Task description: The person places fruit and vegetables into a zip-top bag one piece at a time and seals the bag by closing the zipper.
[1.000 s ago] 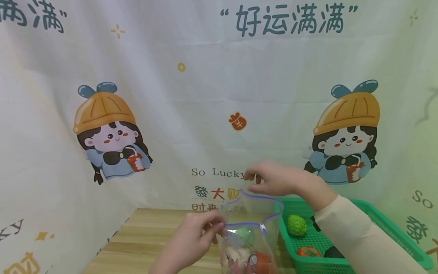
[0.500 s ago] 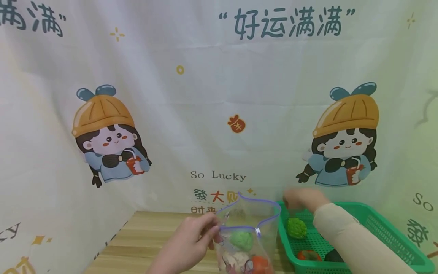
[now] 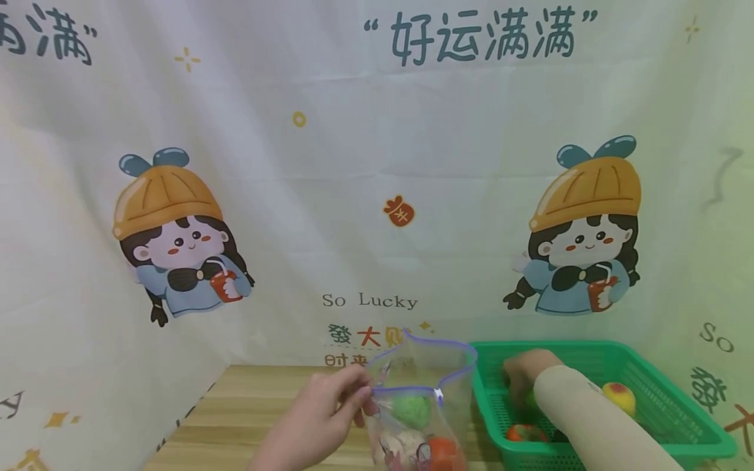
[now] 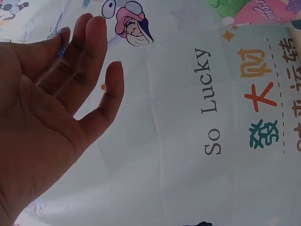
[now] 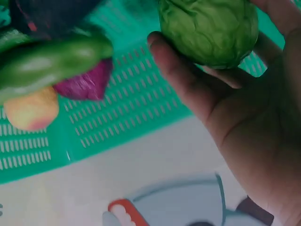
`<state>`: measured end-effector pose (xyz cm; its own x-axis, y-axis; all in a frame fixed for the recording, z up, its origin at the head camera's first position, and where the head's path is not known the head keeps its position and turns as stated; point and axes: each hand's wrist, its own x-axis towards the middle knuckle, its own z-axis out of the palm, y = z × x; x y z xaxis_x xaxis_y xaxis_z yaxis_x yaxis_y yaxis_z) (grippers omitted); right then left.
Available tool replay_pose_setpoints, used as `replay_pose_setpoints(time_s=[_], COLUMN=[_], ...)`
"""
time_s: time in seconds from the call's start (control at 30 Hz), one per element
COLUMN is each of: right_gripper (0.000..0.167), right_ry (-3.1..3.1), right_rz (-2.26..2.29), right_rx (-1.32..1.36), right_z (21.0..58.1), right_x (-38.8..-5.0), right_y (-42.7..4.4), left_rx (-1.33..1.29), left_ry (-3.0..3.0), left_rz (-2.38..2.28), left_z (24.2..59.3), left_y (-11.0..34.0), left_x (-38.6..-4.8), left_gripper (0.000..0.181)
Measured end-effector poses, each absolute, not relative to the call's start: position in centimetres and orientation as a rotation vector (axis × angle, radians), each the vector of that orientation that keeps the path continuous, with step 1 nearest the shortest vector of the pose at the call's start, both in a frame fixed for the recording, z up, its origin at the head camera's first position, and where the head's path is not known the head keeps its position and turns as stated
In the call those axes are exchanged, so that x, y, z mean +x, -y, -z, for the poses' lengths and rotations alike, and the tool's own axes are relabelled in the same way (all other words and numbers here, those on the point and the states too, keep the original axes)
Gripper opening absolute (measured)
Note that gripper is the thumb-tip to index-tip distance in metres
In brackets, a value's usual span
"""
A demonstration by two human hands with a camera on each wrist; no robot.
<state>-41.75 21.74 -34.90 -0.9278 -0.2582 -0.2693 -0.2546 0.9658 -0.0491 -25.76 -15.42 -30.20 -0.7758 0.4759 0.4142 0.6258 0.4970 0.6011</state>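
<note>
Partly behind the pale sleeve: cabbage, green basket; orange-red fruit nearby.

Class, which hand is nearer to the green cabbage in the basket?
Right. The right hand is around the cabbage; the left hand is well left of it, outside the basket, pinching the clear bag.

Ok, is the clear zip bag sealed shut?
No; the bag gapes open in the head view, its purple rim spread into a loop.

At right the basket is green, the cabbage veined green; the clear bag is purple-edged; the far white curtain bears 2 orange-hatted figures.
</note>
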Motion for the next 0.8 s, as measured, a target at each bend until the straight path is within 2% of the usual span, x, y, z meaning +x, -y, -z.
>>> replay_pose_setpoints(time_s=[0.13,0.27,0.47,0.63,0.8], right_gripper=[0.047,0.051,0.058,0.053,0.048], right_ry=[-2.787,-2.713,-2.899,-2.964,-2.838], right_rz=[0.238,0.386,0.316,0.307,0.239], right_rx=[-0.349,-0.338,-0.627,-0.949,-1.059], right_z=[31.2,25.6,18.9,18.0,19.2], right_x=[-42.0,-41.0,-37.5,-33.8,-31.1], right_y=[-21.8,-20.8,-16.8,-12.7,-9.8], left_rx=[-0.932,-0.936,-0.887,-0.846,-0.862], left_ry=[2.524,2.474,2.470,2.507,2.479], left_rz=[1.109,1.126,1.126,1.141,1.148], left_z=[30.2,30.1,30.2,30.3,30.2], left_y=[15.1,14.9,15.1,15.2,15.3], left_x=[-25.9,-26.1,-25.9,-25.8,-25.9], left_gripper=[0.016,0.016,0.016,0.015,0.014])
